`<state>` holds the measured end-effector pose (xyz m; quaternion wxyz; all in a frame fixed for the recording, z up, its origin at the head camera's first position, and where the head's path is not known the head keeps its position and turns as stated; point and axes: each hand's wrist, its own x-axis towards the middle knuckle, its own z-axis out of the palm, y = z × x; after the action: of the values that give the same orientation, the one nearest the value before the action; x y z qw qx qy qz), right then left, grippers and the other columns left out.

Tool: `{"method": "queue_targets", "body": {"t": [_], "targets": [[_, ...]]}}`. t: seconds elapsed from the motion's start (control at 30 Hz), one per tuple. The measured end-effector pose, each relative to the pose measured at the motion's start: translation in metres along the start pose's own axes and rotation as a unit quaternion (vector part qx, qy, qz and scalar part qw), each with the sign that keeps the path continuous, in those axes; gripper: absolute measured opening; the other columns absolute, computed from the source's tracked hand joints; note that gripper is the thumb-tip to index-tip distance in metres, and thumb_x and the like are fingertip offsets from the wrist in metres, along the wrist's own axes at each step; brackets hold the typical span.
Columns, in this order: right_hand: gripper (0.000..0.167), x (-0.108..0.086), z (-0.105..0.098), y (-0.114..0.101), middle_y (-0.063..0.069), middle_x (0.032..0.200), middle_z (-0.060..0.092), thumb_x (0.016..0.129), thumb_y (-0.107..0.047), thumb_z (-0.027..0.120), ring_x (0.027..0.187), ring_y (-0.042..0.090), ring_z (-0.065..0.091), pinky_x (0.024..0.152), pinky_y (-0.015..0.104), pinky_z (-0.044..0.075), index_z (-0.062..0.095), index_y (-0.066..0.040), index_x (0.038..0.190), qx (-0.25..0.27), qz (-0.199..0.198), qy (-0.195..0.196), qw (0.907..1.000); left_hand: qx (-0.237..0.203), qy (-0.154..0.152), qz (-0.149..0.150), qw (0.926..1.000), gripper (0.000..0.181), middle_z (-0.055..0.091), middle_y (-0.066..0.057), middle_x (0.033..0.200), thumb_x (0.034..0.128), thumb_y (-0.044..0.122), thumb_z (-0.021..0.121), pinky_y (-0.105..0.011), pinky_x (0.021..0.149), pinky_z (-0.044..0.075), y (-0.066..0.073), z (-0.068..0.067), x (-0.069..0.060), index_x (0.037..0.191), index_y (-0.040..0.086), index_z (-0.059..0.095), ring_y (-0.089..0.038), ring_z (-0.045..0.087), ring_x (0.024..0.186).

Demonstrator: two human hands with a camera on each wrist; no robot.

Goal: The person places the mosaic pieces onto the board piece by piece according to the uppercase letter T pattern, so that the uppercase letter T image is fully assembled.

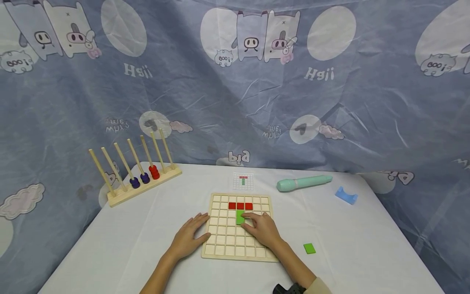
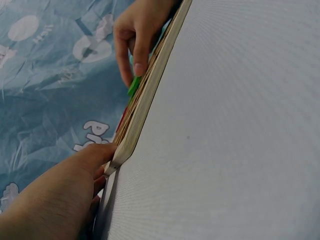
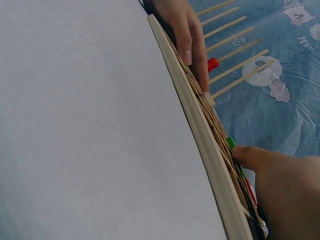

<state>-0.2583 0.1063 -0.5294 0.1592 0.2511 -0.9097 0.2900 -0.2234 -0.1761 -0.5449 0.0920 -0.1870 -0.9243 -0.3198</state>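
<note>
A square wooden grid board point(image 1: 220, 239) lies on the table. Three red tiles point(image 1: 240, 206) form a row in its upper part. Just below the middle red one is a green patch point(image 1: 240, 217), about two cells tall. My right hand point(image 1: 265, 230) is over the board, its thumb and forefinger pinching a green tile point(image 2: 133, 86) that looks tilted in the left wrist view. At the board's left edge my left hand point(image 1: 186, 239) rests with fingers spread, fingertips and thumb touching the rim. Another green tile point(image 1: 309, 248) lies on the cloth to the right.
Behind the board is a small pattern card point(image 1: 249, 181) with a red and green T. A peg rack point(image 1: 147, 185) with blue and red beads stands back left. A mint-green microphone-shaped object point(image 1: 304, 182) and a blue stand point(image 1: 346, 196) lie back right.
</note>
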Motion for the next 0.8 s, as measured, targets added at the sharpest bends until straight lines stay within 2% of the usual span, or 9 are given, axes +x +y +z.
{"method": "queue_targets", "body": {"t": [0.17, 0.27, 0.43, 0.53, 0.67, 0.8], "targets": [[0.029, -0.0003, 0.001, 0.0009, -0.018, 0.044, 0.027, 0.08, -0.034, 0.072, 0.044, 0.0, 0.024, 0.089, 0.052, 0.043, 0.07, -0.018, 0.104, -0.006, -0.001, 0.004, 1.0, -0.001, 0.0, 0.003, 1.0, 0.058, 0.044, 0.0, 0.14, 0.0855, 0.04, 0.063, -0.042, 0.111, 0.021, 0.0002, -0.0003, 0.0002, 0.136, 0.015, 0.048, -0.021, 0.032, 0.133], [0.029, -0.0012, 0.001, 0.0011, -0.017, 0.045, 0.028, 0.079, -0.034, 0.072, 0.045, 0.001, 0.024, 0.081, 0.044, 0.044, 0.07, -0.018, 0.104, -0.008, -0.001, 0.004, 1.0, -0.002, -0.001, 0.002, 1.0, 0.058, 0.044, 0.0, 0.14, 0.0856, 0.039, 0.063, -0.042, 0.111, 0.021, 0.0001, 0.0002, -0.0001, 0.136, 0.015, 0.048, -0.021, 0.032, 0.133], [0.03, -0.0014, 0.0009, 0.0012, -0.017, 0.045, 0.028, 0.08, -0.036, 0.071, 0.046, 0.001, 0.024, 0.068, 0.033, 0.038, 0.07, -0.019, 0.104, -0.005, 0.004, -0.004, 1.0, 0.002, 0.001, -0.002, 1.0, 0.058, 0.044, 0.001, 0.14, 0.0852, 0.04, 0.063, -0.041, 0.111, 0.021, 0.0001, 0.0008, -0.0004, 0.136, 0.016, 0.048, -0.02, 0.032, 0.133], [0.03, -0.001, 0.001, 0.0013, -0.017, 0.044, 0.028, 0.08, -0.036, 0.071, 0.045, 0.001, 0.024, 0.076, 0.037, 0.042, 0.07, -0.019, 0.104, -0.004, 0.01, -0.008, 0.9999, 0.002, 0.003, 0.0, 1.0, 0.058, 0.044, 0.001, 0.14, 0.0852, 0.04, 0.063, -0.04, 0.111, 0.02, 0.0003, 0.0011, -0.0004, 0.136, 0.015, 0.048, -0.02, 0.032, 0.133], [0.03, -0.0009, 0.0011, 0.0015, -0.016, 0.044, 0.028, 0.079, -0.036, 0.071, 0.044, 0.001, 0.024, 0.091, 0.051, 0.041, 0.07, -0.02, 0.104, -0.003, 0.016, -0.012, 0.9998, 0.0, 0.002, 0.0, 1.0, 0.058, 0.044, 0.001, 0.14, 0.085, 0.04, 0.064, -0.039, 0.111, 0.02, 0.0005, 0.0012, -0.0003, 0.135, 0.015, 0.048, -0.019, 0.032, 0.133], [0.03, -0.0009, 0.0006, 0.0012, -0.016, 0.044, 0.028, 0.079, -0.036, 0.072, 0.044, 0.001, 0.024, 0.092, 0.053, 0.041, 0.07, -0.02, 0.104, 0.002, 0.017, -0.012, 0.9998, 0.002, 0.001, -0.002, 1.0, 0.059, 0.044, 0.001, 0.14, 0.085, 0.041, 0.063, -0.039, 0.111, 0.02, 0.0002, 0.0013, -0.0001, 0.136, 0.015, 0.048, -0.018, 0.032, 0.133]]}}
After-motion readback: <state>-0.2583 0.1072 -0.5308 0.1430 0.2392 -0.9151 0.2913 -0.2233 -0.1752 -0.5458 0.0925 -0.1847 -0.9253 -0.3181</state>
